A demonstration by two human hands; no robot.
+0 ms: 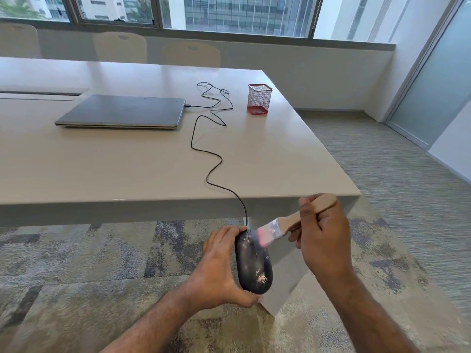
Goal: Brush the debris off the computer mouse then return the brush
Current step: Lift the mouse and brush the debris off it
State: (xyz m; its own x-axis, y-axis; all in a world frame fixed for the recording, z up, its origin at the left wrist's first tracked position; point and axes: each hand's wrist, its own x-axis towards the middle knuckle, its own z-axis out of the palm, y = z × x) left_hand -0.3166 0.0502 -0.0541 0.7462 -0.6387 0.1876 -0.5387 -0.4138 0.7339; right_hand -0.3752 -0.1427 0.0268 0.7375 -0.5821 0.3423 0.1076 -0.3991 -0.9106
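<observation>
Below the bench (153,169) edge, over carpet (76,263): black mouse (253,263) held in the air, clear of the bench top, nose pointing away. Left hand (219,271) wrapped around its left side and rear, fingers curled over the far end, thumb under the near end; closed firmly on it. Pale crumbs of debris (262,277) clustered near the rear right of the shell, finer specks scattered toward the front. Right hand (322,238) closed around the wooden handle of a brush (285,225), handle end poking out past the knuckles. Pink bristles (blurred) touching the front right of the mouse, beside the wheel. Brush tilted, bristles down and to the left, handle up and to the right.

Cable (201,138) running from the mouse nose up over the bench edge, snaking across the top in loose loops to the right side of a closed grey laptop (122,112). Red mesh cup (259,99) upright near the far right of the bench, just beside the cable loops, apart from the laptop. Pale chairs (191,54) tucked along the far side, under a row of windows (229,14).
</observation>
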